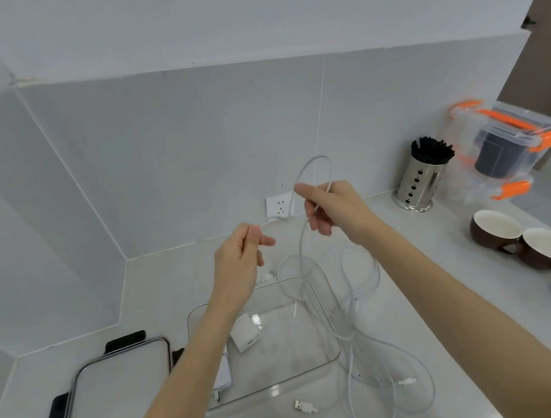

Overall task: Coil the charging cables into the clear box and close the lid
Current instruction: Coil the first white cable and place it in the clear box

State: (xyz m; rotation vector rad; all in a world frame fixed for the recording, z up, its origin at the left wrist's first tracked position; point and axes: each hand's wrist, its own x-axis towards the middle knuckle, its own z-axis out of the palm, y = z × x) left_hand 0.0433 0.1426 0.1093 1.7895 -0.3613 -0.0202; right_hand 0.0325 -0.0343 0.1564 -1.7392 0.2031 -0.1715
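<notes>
Sitting open on the counter (448, 292), the clear box (330, 340) has its lid (123, 391) lying left. Above it, the right hand (332, 207) grips a looped white cable (314, 170); the left hand (242, 257) pinches thumb to forefinger, its contents indiscernible.

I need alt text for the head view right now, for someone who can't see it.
Right hand holds up a loop of white charging cable above an open clear box on a pale counter; left hand, fingers curled, hovers beside it. More cable lies tangled right of the box, a white charger block sits inside, and the lid lies to the left.
</notes>
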